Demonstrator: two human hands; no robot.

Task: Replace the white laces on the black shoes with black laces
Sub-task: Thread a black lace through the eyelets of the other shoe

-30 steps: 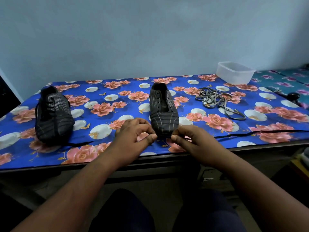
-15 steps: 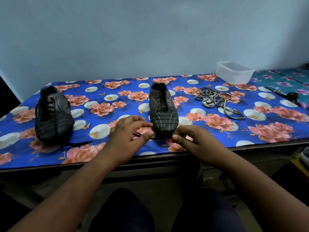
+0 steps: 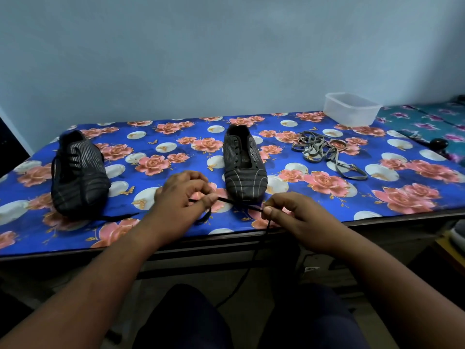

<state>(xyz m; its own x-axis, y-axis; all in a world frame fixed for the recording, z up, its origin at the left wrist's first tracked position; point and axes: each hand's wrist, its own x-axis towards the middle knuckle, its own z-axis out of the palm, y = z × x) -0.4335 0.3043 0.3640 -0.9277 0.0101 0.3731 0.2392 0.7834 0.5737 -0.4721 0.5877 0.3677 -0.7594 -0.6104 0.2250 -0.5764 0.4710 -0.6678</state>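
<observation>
Thin, limp black lace (image 3: 240,205) pinched between left hand (image 3: 182,197) and right hand (image 3: 293,217) fingers; likely best gripped near stiff tip.

Plain pale blue painted wall (image 3: 226,51) fills the 12 o'clock half, pretty dim light. Wooden bench under a blue floral-print cloth (image 3: 176,137), teal floral cloth (image 3: 427,119) at 2 o'clock.

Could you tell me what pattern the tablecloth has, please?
Bright blue tablecloth with pink roses and white circles, seen in the head view.
</observation>
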